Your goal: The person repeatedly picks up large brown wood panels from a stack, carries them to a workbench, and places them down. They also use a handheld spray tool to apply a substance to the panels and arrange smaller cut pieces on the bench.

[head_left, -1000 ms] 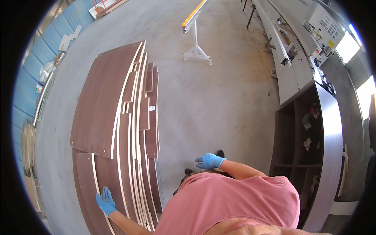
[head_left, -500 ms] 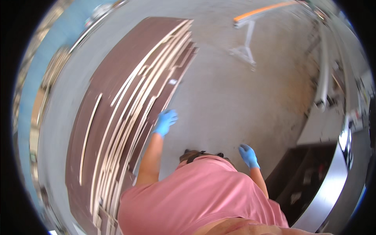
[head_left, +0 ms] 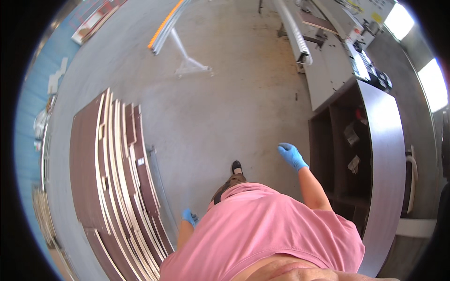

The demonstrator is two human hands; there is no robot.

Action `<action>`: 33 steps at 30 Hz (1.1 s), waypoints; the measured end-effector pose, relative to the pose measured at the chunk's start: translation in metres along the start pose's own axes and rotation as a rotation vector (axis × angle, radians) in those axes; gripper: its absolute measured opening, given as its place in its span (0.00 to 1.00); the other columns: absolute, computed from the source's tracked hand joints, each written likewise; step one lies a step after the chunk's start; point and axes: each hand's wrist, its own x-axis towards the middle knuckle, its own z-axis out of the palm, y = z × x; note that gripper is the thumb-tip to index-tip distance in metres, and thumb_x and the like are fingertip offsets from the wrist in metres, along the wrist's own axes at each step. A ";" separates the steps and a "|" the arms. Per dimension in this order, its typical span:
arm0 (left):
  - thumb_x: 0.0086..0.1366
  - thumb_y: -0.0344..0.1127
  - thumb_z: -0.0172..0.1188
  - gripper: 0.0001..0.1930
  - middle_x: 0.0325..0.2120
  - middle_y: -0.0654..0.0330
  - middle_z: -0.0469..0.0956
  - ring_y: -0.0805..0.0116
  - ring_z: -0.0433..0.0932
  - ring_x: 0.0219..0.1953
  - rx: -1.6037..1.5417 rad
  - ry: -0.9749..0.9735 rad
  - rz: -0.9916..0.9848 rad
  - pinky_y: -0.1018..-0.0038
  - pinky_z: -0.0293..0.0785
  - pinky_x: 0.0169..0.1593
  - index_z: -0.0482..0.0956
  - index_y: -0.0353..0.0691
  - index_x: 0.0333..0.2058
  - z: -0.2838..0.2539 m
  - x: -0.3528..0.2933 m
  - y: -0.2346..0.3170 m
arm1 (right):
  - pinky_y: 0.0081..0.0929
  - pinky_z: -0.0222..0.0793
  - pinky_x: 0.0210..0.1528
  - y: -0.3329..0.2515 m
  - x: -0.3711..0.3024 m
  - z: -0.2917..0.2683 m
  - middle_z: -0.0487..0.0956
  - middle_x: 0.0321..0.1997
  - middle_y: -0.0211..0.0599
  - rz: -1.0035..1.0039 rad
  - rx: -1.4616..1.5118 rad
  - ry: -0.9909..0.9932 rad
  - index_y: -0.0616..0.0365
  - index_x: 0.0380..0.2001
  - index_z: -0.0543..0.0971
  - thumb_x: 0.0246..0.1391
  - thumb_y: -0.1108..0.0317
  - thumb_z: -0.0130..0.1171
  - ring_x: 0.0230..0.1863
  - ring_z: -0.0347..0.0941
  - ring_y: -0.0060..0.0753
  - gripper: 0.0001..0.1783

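Observation:
My right hand (head_left: 292, 156), in a blue glove, hangs in the air ahead of my right side, left of a dark open-fronted cabinet (head_left: 387, 140). Its fingers curl loosely with nothing visible in them. Low by my left side, my left hand (head_left: 189, 217), gloved likewise, is partly hidden by my pink shirt. Its visible fingers are slightly apart and hold nothing that I can see. Nearest to it is a stack of dark brown boards (head_left: 86, 173) with pale edges, which it does not touch.
Ahead to the left stands a roller support (head_left: 176, 42) with an orange strip on a pale leg. A white machine (head_left: 328, 75) with a metal rail (head_left: 290, 30) stands at the far right. One dark shoe (head_left: 236, 166) shows on the grey floor (head_left: 225, 107).
My view has turned right and moved forward. The board stack now lies farther left, and the cabinet shows more fully. My left hand has dropped back from beside the boards; my right has swung forward.

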 end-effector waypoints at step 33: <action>0.65 0.37 0.60 0.06 0.29 0.57 0.79 0.60 0.78 0.30 0.099 0.010 0.098 0.60 0.75 0.32 0.75 0.46 0.30 0.287 -0.163 -0.014 | 0.55 0.64 0.70 0.079 0.435 -0.419 0.58 0.81 0.46 0.339 1.151 0.502 0.53 0.73 0.66 0.60 0.43 0.69 0.78 0.58 0.56 0.46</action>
